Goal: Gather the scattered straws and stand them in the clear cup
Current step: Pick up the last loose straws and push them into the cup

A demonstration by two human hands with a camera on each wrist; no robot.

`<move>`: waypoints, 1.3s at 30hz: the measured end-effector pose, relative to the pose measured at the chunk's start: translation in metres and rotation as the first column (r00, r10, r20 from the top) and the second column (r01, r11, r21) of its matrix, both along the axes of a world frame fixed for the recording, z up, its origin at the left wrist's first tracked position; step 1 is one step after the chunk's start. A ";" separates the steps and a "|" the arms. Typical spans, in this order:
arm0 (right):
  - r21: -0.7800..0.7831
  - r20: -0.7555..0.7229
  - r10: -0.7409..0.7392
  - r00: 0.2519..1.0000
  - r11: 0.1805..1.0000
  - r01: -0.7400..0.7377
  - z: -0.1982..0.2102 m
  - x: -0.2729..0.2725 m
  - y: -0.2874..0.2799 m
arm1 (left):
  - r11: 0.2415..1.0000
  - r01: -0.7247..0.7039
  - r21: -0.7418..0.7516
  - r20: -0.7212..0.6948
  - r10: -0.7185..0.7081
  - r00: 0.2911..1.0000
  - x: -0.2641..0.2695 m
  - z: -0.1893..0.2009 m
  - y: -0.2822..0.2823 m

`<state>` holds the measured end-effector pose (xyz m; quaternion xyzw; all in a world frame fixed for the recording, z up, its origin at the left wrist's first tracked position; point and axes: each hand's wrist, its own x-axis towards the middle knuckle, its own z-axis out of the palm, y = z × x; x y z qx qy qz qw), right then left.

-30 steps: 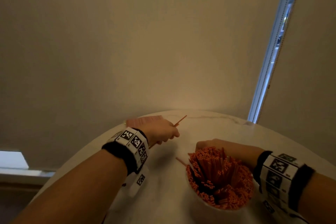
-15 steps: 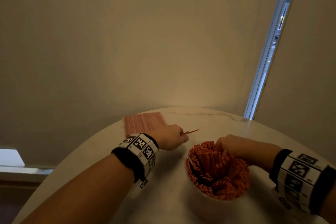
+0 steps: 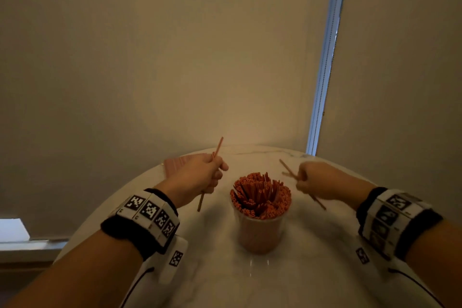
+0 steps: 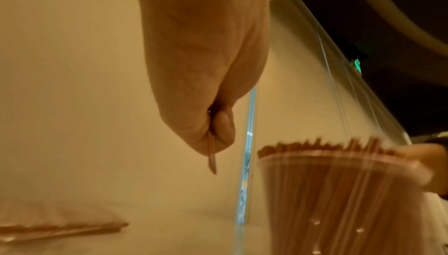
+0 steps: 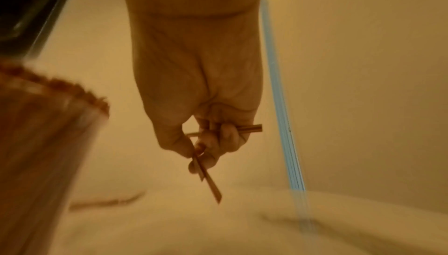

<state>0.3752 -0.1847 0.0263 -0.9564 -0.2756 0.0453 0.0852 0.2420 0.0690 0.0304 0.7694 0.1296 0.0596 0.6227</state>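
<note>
A clear cup (image 3: 260, 230) packed with upright orange straws (image 3: 261, 194) stands mid-table, also seen as the cup (image 4: 339, 192) and the cup (image 5: 41, 134) in the wrist views. My left hand (image 3: 200, 175), left of the cup, grips one orange straw (image 3: 218, 149) that slants up past the fist, its end showing as the straw (image 4: 211, 157). My right hand (image 3: 313, 180), right of the cup, pinches two crossed straws (image 3: 287, 170), the crossed straws (image 5: 206, 173) poking out of its fingers.
A flat pack of pink straws (image 3: 175, 164) lies behind my left hand, also visible as the pack (image 4: 60, 228). A loose straw (image 5: 106, 200) lies blurred on the round white marble table (image 3: 225, 277). A beige wall and a window strip (image 3: 325, 57) stand behind.
My right hand left the cup's rim and moved out to the right, now holding two straws. My left hand lifted and tilted its straw more upright, closer to the cup.
</note>
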 end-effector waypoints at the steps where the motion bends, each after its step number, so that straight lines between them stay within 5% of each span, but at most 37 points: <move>1: 0.126 0.011 -0.034 0.999 0.991 0.033 0.012 -0.001 -0.003 | 0.998 -0.012 -0.065 0.047 0.015 0.999 -0.006 0.008 -0.005; 5: 0.576 0.003 -0.056 0.998 0.816 0.044 0.061 -0.033 0.002 | 0.961 -0.029 -0.275 0.172 0.078 0.982 -0.021 0.040 -0.039; 9: 0.734 -0.071 0.083 0.994 0.679 -0.004 0.078 -0.087 0.036 | 0.913 0.022 -0.408 0.208 0.070 0.976 -0.029 0.058 -0.087; 15: 0.559 -0.013 0.043 0.999 0.829 -0.029 0.072 -0.119 0.069 | 0.819 -0.110 -0.563 0.132 0.221 0.966 -0.038 0.057 -0.121; 20: 0.116 0.200 0.068 0.977 0.989 -0.092 0.067 -0.127 0.066 | 0.840 -0.080 -0.536 0.074 0.141 0.987 -0.048 0.047 -0.113; 23: -0.020 0.048 0.155 0.987 0.988 -0.154 0.079 -0.122 0.056 | 0.915 -0.073 -0.397 0.091 0.118 0.989 -0.044 0.042 -0.104; 25: 0.069 -0.033 0.212 0.977 0.976 -0.209 0.090 -0.117 0.046 | 0.962 -0.088 -0.259 0.094 0.116 0.989 -0.042 0.040 -0.096; 29: 0.485 0.017 0.123 0.992 0.867 -0.116 0.109 -0.106 0.034 | 1.000 -0.019 -0.003 0.116 0.019 0.993 -0.043 0.038 -0.084; 32: 0.496 0.056 0.253 0.966 0.833 -0.246 0.112 -0.107 0.040 | 0.988 0.061 0.142 0.136 -0.080 0.987 -0.040 0.042 -0.091; 36: 0.426 0.131 0.353 0.926 0.824 -0.374 0.119 -0.116 0.044 | 1.000 0.016 0.027 0.194 -0.021 0.981 -0.027 0.049 -0.095; 39: 0.440 0.215 0.335 0.917 0.805 -0.398 0.130 -0.120 0.041 | 0.988 0.112 -0.109 0.298 -0.075 0.952 -0.022 0.051 -0.095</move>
